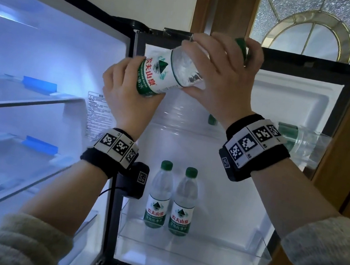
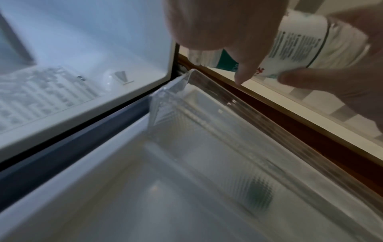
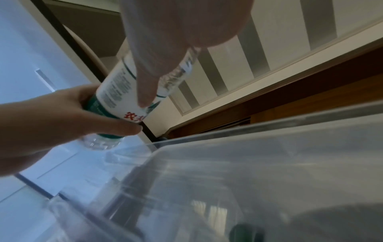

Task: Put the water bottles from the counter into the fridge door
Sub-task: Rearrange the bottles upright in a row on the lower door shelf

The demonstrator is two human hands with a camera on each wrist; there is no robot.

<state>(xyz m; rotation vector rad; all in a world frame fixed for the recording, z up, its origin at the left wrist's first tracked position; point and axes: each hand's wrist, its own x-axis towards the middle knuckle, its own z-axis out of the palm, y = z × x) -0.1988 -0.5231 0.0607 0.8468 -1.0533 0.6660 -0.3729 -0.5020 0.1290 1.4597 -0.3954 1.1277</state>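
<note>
Water bottle [image 1: 175,71] tilted, held above the upper door bin [image 1: 184,127] — my left hand [image 1: 126,98] grips its base, my right hand [image 1: 223,80] its neck end. Two standing bottles [image 1: 159,197] in the lower door bin [image 1: 190,252].

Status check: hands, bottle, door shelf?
Both hands grip one tilted water bottle: left hand low, right hand high. Two bottles upright in lower door bin. Nothing blocking.

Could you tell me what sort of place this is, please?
Probably a home kitchen: an open fridge with lit shelves, water bottles standing in its door bin, and a wooden door with a leaded glass window behind it.
</note>
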